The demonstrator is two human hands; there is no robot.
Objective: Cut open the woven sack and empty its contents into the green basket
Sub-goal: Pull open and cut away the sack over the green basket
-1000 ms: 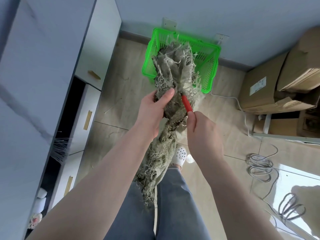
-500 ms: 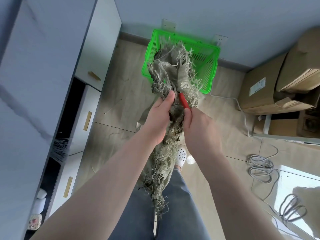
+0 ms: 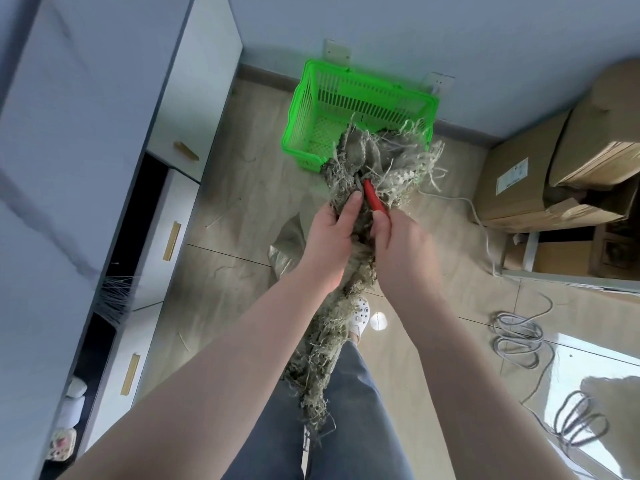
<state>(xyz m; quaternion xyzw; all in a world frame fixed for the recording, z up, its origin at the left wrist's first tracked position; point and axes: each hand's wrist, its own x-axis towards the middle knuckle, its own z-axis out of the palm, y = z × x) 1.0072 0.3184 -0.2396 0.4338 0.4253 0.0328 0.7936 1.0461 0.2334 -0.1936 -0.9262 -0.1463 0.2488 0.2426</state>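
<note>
At mid-frame, the left hand [image 3: 334,233] is gripping the frayed sack [image 3: 360,174], thumb pressing into the weave. Just beside it, the right hand [image 3: 398,240] is curling around a red-handled cutter [image 3: 374,199] that is poking into the cloth. The sack's ragged top is overlapping the near rim of the basket [image 3: 360,98] at upper centre; its tail is hanging past jeans [image 3: 349,410].
</note>
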